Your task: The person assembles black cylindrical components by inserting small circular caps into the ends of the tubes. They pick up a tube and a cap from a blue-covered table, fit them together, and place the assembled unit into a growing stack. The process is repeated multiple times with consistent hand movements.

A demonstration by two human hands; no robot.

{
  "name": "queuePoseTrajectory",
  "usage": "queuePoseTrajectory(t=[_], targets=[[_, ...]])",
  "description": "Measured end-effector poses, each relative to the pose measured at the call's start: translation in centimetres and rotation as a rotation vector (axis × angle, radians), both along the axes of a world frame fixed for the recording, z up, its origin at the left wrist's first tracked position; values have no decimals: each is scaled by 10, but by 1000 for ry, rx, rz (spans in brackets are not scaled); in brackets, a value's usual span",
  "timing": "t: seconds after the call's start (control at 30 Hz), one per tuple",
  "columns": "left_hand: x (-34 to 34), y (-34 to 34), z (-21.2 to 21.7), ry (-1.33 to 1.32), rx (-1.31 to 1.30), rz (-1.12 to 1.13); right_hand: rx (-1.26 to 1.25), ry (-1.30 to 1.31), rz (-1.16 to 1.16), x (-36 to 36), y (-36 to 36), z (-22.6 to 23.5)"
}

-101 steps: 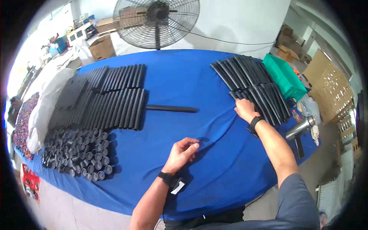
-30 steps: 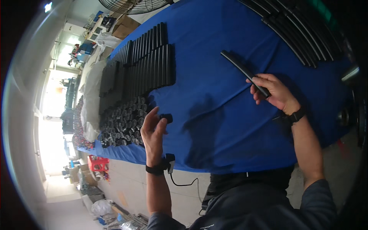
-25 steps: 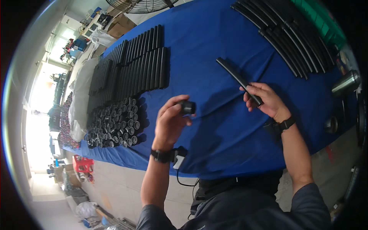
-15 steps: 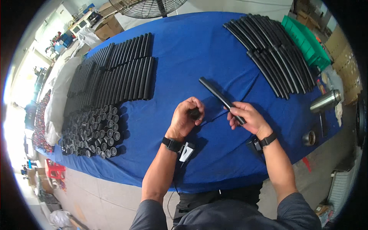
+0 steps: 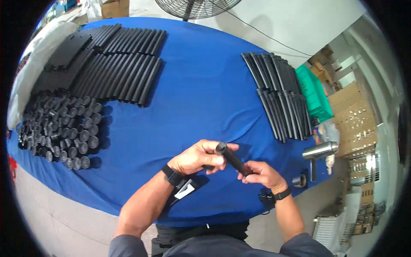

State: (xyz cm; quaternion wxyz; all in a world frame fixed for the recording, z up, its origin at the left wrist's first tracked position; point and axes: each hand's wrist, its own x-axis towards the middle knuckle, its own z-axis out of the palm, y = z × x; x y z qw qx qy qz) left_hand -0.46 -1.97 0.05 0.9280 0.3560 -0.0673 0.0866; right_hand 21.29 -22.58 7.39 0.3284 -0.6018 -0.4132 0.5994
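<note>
A black tube (image 5: pixel 234 160) is held tilted over the blue cloth, its upper end pointing toward my left hand. My right hand (image 5: pixel 262 174) is closed around the tube's lower end. My left hand (image 5: pixel 200 156) is curled, its thumb and fingers beside the tube's upper end. A small dark round piece (image 5: pixel 208 167), looking like one of the black caps, shows under its fingers, mostly hidden. Whether the tube's upper end carries a cap I cannot tell. Many loose black caps (image 5: pixel 84 136) lie in a cluster at the left.
Black tubes (image 5: pixel 132 81) lie in rows at the far left, and more tubes (image 5: pixel 280 96) at the right. Beyond these stands a green crate (image 5: pixel 314 94). A steel flask (image 5: pixel 320 150) and a metal ring-shaped cup (image 5: pixel 299 181) are near the right edge. A fan (image 5: pixel 198 7) stands behind the table.
The tube's upper end has come to my left hand; before, it pointed away to the far left. Both hands have drawn closer together. The view has turned to the right.
</note>
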Motion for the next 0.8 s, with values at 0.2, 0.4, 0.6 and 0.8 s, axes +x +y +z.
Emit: queuePoseTrajectory(t=[0.2,0.4,0.6,0.8], targets=[[0,-12,8,-57,145,-217,169,-621,31,-37,-9,1],[0,-12,7,-51,117,-215,198,-724,-146,-46,-27,-15],[-2,-10,7,-58,80,-170,202,-607,87,-30,-31,-5],[-1,-9,8,-46,91,-176,221,-532,-58,-49,-27,-3]])
